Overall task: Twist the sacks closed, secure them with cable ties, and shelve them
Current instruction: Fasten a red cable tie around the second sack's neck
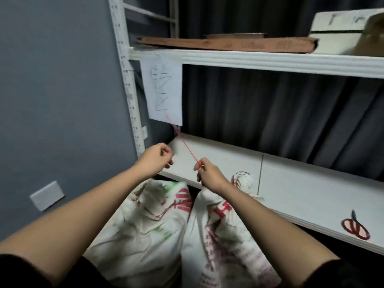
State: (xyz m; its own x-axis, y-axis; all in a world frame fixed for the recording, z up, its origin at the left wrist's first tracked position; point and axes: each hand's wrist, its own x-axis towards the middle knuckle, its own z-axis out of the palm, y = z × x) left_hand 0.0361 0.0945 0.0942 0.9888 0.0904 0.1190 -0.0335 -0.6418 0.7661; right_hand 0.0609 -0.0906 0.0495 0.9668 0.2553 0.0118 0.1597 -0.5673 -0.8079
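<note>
Now two white sacks (158, 231) slump below the lower shelf's (301, 190) front edge. Right hand (209, 173) above them, fingers pinching a red cable tie (182, 142) that slants up-left; left hand (155, 160) beside it, fingers curled, grip unclear. Red scissors (355, 226) near the shelf's right front edge.

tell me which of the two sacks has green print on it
The left sack, under the left forearm: it has green marks beside its red print. The right sack shows only red print.
</note>
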